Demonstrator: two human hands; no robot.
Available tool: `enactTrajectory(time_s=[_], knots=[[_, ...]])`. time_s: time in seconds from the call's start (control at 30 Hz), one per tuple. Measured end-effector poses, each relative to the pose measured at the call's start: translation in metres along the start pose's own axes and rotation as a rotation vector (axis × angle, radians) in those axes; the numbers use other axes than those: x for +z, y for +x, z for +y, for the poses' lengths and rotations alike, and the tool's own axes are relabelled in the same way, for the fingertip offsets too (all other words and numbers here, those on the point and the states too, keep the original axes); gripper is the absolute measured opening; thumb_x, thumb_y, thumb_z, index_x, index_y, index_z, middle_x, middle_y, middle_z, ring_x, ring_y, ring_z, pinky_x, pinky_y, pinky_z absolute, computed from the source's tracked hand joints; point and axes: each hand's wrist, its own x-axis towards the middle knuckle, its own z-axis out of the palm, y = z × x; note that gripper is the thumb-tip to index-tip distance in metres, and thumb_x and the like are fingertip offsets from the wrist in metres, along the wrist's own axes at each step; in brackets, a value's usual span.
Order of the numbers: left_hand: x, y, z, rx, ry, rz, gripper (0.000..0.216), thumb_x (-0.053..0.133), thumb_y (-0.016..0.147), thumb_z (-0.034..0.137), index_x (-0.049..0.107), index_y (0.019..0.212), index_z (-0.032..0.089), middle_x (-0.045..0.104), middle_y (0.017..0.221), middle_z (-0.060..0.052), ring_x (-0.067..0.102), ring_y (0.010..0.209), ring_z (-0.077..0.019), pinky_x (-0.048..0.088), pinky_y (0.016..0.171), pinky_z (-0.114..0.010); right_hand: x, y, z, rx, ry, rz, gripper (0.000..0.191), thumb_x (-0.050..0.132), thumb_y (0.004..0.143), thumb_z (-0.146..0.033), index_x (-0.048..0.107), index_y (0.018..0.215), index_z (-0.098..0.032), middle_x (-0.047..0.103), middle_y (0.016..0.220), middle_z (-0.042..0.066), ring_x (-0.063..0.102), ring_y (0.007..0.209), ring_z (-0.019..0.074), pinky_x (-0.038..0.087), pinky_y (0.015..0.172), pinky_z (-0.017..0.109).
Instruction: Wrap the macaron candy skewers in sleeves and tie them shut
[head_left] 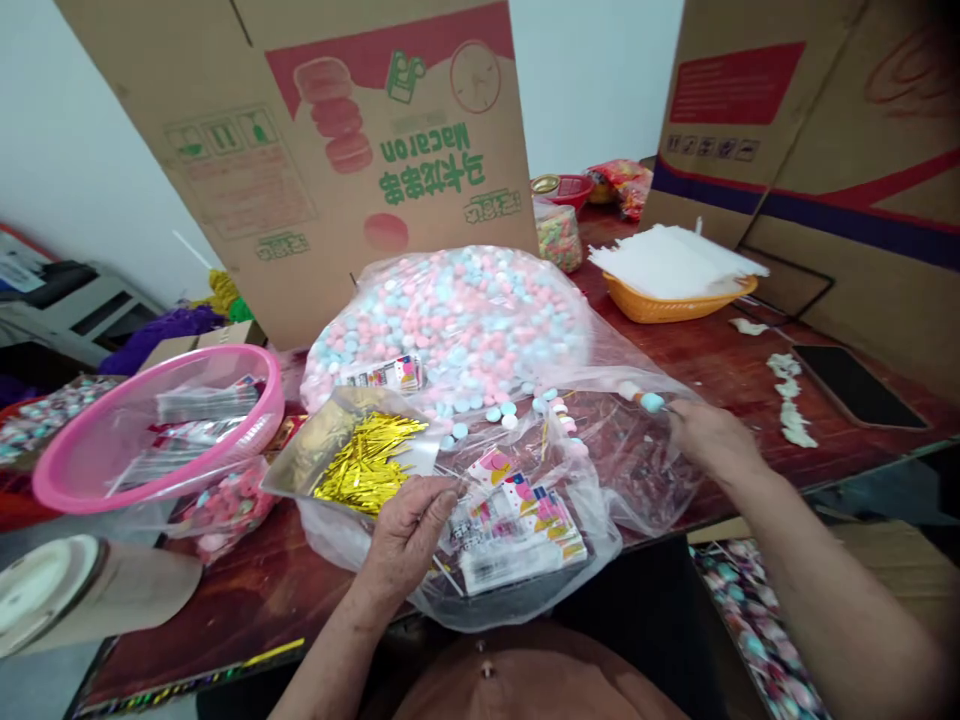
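My left hand (412, 532) is closed, thumb against fingers, beside a metal scoop-like tray (300, 460) of gold twist ties (367, 460). What it pinches, if anything, is hidden. A stack of printed clear wrappers (517, 560) lies just right of it on crumpled plastic. Out to the right, my right hand (712, 440) is closed, its fingertips at the blue end of a short row of candies (637, 396); a stick is not clearly visible. Behind both hands, a large clear bag (465, 320) holds many pink, blue and white round candies, some spilling out in front.
At left are a pink basket (274, 400) with packets, a bag of pink candies (229, 505) and a lidded container (142, 585). A macaron carton (405, 130) stands behind. An orange basket of white sticks (637, 305), a phone (859, 385) and another carton (847, 190) are right.
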Motion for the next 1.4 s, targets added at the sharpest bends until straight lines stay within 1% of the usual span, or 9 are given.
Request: enactTrajectory(time_s=[0.2, 0.37, 0.7, 0.8, 0.9, 1.03, 1.2, 1.3, 1.4], knots=[[-0.014, -0.004, -0.001, 0.054, 0.058, -0.049, 0.024, 0.045, 0.086, 0.03, 0.066, 0.086, 0.019, 0.069, 0.081, -0.005, 0.06, 0.078, -0.0163, 0.045, 0.076, -0.03, -0.021, -0.067, -0.028, -0.643, 0.278, 0.018, 0.019, 0.048, 0.084, -0.028, 0.063, 0.096, -0.023, 0.068, 0.083, 0.006, 0.064, 0.072, 0.0177, 0.05, 0.061, 0.027], [-0.018, -0.003, 0.005, 0.044, 0.103, -0.099, 0.026, 0.043, 0.088, 0.033, 0.066, 0.087, 0.02, 0.068, 0.08, -0.005, 0.059, 0.077, -0.0161, 0.043, 0.078, -0.031, -0.025, -0.081, -0.061, -0.883, 0.162, 0.108, 0.023, 0.046, 0.084, -0.019, 0.062, 0.099, -0.025, 0.069, 0.09, 0.005, 0.065, 0.084, 0.0197, 0.052, 0.075, 0.033], [-0.016, 0.003, 0.018, 0.149, 0.27, -0.282, 0.035, 0.036, 0.09, 0.036, 0.067, 0.089, 0.019, 0.067, 0.076, -0.005, 0.054, 0.073, -0.0161, 0.038, 0.073, -0.03, -0.023, -0.086, -0.076, -1.068, 0.049, -0.068, 0.025, 0.04, 0.086, -0.012, 0.06, 0.099, -0.02, 0.068, 0.084, 0.006, 0.062, 0.078, 0.0173, 0.047, 0.07, 0.031], [-0.008, 0.006, 0.024, 0.103, 0.319, -0.331, 0.038, 0.036, 0.089, 0.042, 0.061, 0.107, 0.021, 0.068, 0.092, -0.007, 0.054, 0.081, -0.0186, 0.036, 0.077, -0.032, -0.016, -0.088, -0.085, -1.027, 0.069, -0.14, 0.026, 0.039, 0.085, -0.012, 0.061, 0.098, -0.02, 0.067, 0.081, 0.006, 0.06, 0.075, 0.0167, 0.046, 0.068, 0.03], [0.001, 0.007, 0.025, 0.088, 0.399, -0.465, 0.058, 0.052, 0.075, 0.058, 0.052, 0.12, 0.021, 0.066, 0.1, -0.009, 0.055, 0.088, -0.0227, 0.033, 0.085, -0.037, -0.01, -0.09, -0.087, -0.987, 0.101, -0.162, 0.025, 0.04, 0.086, -0.013, 0.062, 0.096, -0.019, 0.067, 0.08, 0.006, 0.059, 0.075, 0.0168, 0.045, 0.068, 0.029], [0.014, 0.009, 0.024, 0.014, 0.482, -0.665, 0.051, 0.055, 0.07, 0.062, 0.061, 0.097, 0.02, 0.066, 0.081, -0.005, 0.059, 0.079, -0.0229, 0.037, 0.073, -0.031, -0.005, -0.094, -0.093, -1.049, 0.122, -0.23, 0.025, 0.039, 0.087, -0.014, 0.063, 0.092, -0.018, 0.065, 0.077, 0.006, 0.058, 0.071, 0.0162, 0.042, 0.064, 0.027], [0.033, 0.017, 0.033, -0.033, 0.513, -0.765, 0.046, 0.055, 0.07, 0.062, 0.062, 0.086, 0.02, 0.064, 0.071, -0.003, 0.06, 0.07, -0.0216, 0.034, 0.056, -0.025, 0.013, -0.105, -0.118, -1.028, 0.0, -0.38, 0.02, 0.042, 0.084, -0.013, 0.062, 0.08, -0.017, 0.061, 0.071, 0.004, 0.053, 0.061, 0.0137, 0.036, 0.056, 0.024], [0.035, 0.021, 0.037, -0.055, 0.463, -0.778, 0.048, 0.061, 0.068, 0.057, 0.059, 0.098, 0.02, 0.065, 0.077, -0.004, 0.061, 0.074, -0.0237, 0.036, 0.058, -0.025, 0.027, -0.11, -0.129, -1.006, 0.011, -0.436, 0.017, 0.045, 0.084, -0.017, 0.06, 0.076, -0.016, 0.06, 0.073, 0.004, 0.052, 0.064, 0.0135, 0.036, 0.057, 0.023], [0.017, 0.021, 0.032, -0.092, 0.316, -0.729, 0.075, 0.069, 0.062, 0.052, 0.042, 0.126, 0.022, 0.066, 0.093, -0.004, 0.061, 0.084, -0.0229, 0.041, 0.066, -0.026, 0.032, -0.109, -0.127, -0.955, 0.121, -0.43, 0.023, 0.04, 0.088, -0.017, 0.059, 0.075, -0.015, 0.058, 0.074, 0.005, 0.052, 0.068, 0.0139, 0.038, 0.06, 0.023]])
